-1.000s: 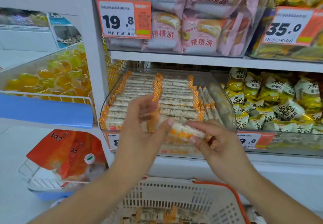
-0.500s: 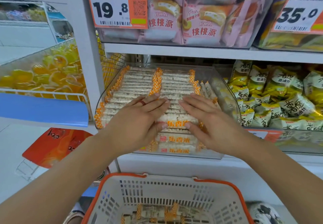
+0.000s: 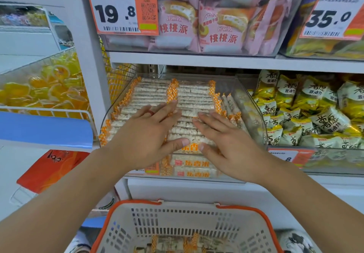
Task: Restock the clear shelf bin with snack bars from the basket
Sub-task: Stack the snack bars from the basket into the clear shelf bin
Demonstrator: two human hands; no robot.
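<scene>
The clear shelf bin (image 3: 254, 112) on the middle shelf is packed with rows of white snack bars (image 3: 189, 95) with orange checkered ends. My left hand (image 3: 145, 134) and my right hand (image 3: 224, 140) lie flat, side by side, on top of the front rows, fingers straight and pressing on the bars. Their thumbs touch the front bar near the bin's front wall. Below, the white basket (image 3: 185, 223) with an orange rim holds a few more snack bars (image 3: 177, 243) at its bottom.
A neighbouring clear bin with yellow-green snack bags (image 3: 307, 110) stands to the right. Pink cake packs (image 3: 220, 22) fill the shelf above, behind a 19.8 price tag (image 3: 122, 8). A bin of yellow jelly cups (image 3: 43, 87) sits left, with an orange bag (image 3: 53, 168) below it.
A second ago both hands pinched a snack bar above the bin's front. They laid it down, flattened onto the rows, and now reach slightly further back.
</scene>
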